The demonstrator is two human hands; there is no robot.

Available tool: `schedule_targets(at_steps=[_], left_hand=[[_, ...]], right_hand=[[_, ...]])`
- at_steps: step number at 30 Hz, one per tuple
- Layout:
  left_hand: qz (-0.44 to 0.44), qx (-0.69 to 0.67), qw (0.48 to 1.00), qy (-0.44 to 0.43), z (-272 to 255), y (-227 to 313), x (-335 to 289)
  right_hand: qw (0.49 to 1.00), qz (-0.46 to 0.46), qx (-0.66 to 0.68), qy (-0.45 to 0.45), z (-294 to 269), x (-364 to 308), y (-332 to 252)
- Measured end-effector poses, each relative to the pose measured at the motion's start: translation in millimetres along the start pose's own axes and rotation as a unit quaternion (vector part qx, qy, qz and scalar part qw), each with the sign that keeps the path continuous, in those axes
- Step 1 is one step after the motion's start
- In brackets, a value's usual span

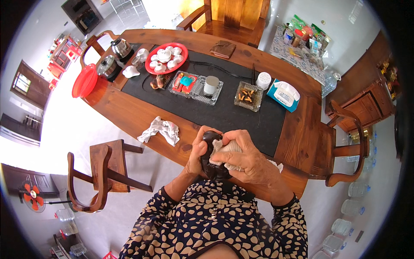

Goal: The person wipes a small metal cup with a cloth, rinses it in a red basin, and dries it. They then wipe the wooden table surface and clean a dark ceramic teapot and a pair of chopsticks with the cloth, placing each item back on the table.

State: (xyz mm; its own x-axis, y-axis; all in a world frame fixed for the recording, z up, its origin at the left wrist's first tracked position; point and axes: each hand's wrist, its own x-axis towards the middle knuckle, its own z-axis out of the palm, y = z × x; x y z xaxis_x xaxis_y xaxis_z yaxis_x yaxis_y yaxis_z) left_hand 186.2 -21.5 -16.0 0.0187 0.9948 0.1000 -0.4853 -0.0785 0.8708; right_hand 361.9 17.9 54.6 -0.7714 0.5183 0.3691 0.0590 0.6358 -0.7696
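Observation:
Close in front of my body, at the table's near edge, my left hand (196, 152) is closed round a glossy dark brown object (212, 137), perhaps a small figurine; much of its shape is hidden by my fingers. A whitish cloth (232, 149) is bunched in my right hand (254, 163), whose fingers press it against the dark object's side. Further left, a second crumpled white cloth (160, 131) lies on the wooden table (125, 113). Behind my hands, a glass ashtray (241, 103) with several cigarette butts stands on the table's black inlay (215, 115).
A red tray (186, 55) of white teacups, glass boxes (207, 97), a perforated white canister (264, 80) and a blue-white packet (283, 96) stand on the table. Kettles (122, 49) and a red basin (85, 82) are far left. Wooden chairs (105, 172) stand around the table.

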Motion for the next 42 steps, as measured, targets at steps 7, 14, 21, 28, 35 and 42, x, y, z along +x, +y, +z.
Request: schedule_targets(at_steps=[7, 14, 21, 28, 35, 42], left_hand=[[-0.030, 0.016, 0.999, -0.042, -2, 0, -1], [-0.102, -0.103, 0.989, 0.014, 0, 1, -4], [-0.075, -0.031, 0.996, -0.025, -19, -16, -2], [-0.078, -0.056, 0.994, -0.060, -11, -5, -1], [-0.082, -0.031, 0.996, -0.029, -10, -7, 7], [-0.054, -0.015, 0.998, 0.010, -21, -8, 14]], right_hand=[[0.997, 0.012, -0.075, 0.006, -6, -5, 1], [0.991, -0.008, -0.090, 0.103, -1, -12, 3], [0.986, -0.066, -0.148, 0.042, 12, 0, 12], [0.997, 0.025, -0.065, 0.039, 1, -19, 24], [0.989, 0.141, -0.024, 0.029, 6, -6, 19], [0.995, 0.068, -0.054, 0.044, 21, -9, 20]])
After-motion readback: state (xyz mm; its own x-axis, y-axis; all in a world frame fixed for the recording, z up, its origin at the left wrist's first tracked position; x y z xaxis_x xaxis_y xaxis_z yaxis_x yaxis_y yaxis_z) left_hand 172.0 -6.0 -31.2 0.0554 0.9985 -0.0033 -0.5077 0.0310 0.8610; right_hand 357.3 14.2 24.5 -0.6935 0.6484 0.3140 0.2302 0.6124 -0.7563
